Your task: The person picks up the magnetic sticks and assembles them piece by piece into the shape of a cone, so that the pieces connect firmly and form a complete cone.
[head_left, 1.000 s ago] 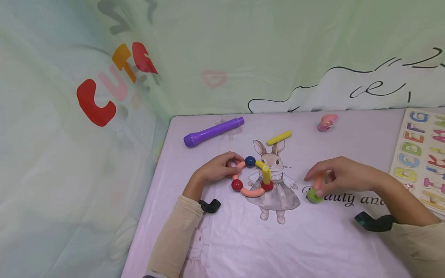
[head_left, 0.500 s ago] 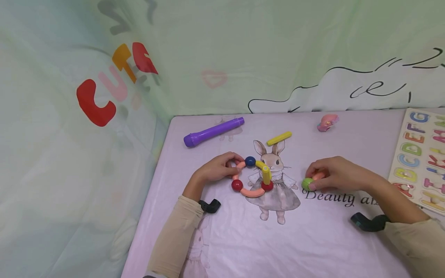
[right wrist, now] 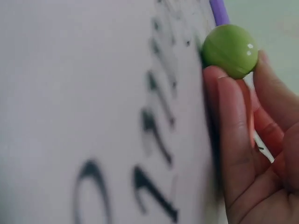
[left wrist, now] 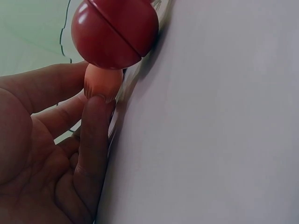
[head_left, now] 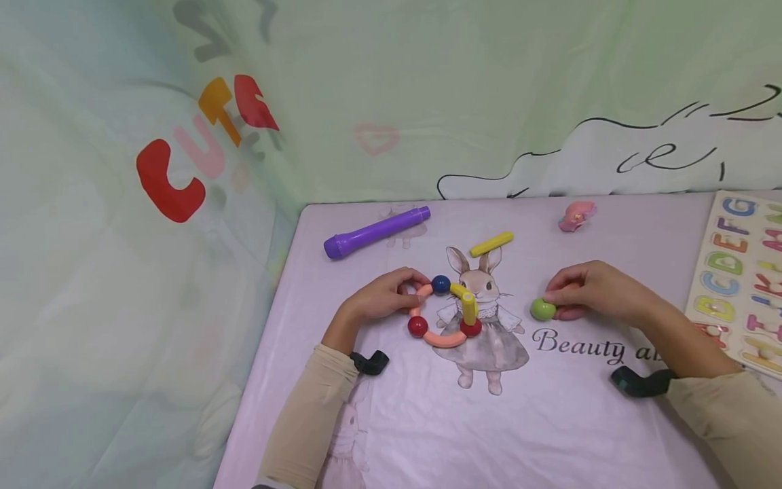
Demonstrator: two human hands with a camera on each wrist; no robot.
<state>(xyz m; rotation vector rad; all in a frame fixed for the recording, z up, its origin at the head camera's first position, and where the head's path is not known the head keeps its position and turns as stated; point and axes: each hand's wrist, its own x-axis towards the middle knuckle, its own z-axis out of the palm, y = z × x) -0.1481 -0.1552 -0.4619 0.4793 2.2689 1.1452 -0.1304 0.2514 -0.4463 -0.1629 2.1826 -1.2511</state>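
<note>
My left hand (head_left: 386, 293) pinches a curved orange rod (left wrist: 103, 80) of a ring lying on the table. Red balls and a dark blue ball (head_left: 441, 284) join the ring's rods, with one red ball (head_left: 418, 327) just below the left hand. On the ring's right side a yellow rod (head_left: 468, 309) stands up from the other red ball (head_left: 470, 328). To the right of the ring, my right hand (head_left: 601, 288) holds a green ball (head_left: 542, 309) between thumb and fingers. Behind that ball an orange rod (right wrist: 246, 102) runs into the palm, mostly hidden.
A purple toy microphone (head_left: 377, 232) lies at the back left. Behind the ring is a loose yellow rod (head_left: 491, 244). A small pink toy (head_left: 577, 216) sits at the back, and an alphabet puzzle board (head_left: 733, 278) lies at the right edge.
My right hand has turned and shifted the green ball slightly up and left, so the orange rod is now hidden in the head view. The left hand and the ring have stayed put.
</note>
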